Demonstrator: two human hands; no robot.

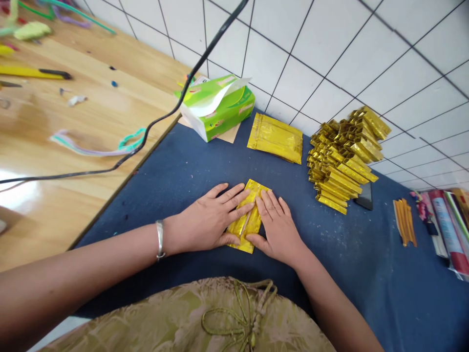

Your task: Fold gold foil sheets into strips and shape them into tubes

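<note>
- The left hand [207, 220] lies flat, fingers spread and stretched out, pressing on the left half of a folded sheet of gold foil paper [246, 217]; nothing is clamped in it, the palm only bears down
- The right hand [276, 227] lies flat too, fingers together and pointing toward 11 o'clock, on the right half of the same sheet, its thumb at the sheet's lower edge; it grips nothing either
- The gold foil paper rests on the blue cloth [183, 171] at the middle of the view, just beyond the person's lap, its long side running from 7 to 1 o'clock
- A silver bangle [159, 239] sits on the left wrist
- At 12 o'clock from the hands lies a flat stack of gold foil sheets [275, 138], well apart from them
- At 2 o'clock stands a pile of folded gold pieces [344, 159], with a dark phone [365, 196] touching its near edge
- At 11 o'clock stands a green tissue box [216, 105] at the edge of the cloth
- A black cable [154, 123] crosses the wooden table [54, 146] at 10 o'clock, where pipe cleaners [95, 146] lie
- At 3 o'clock lies a small bundle of orange sticks [405, 221]
</note>
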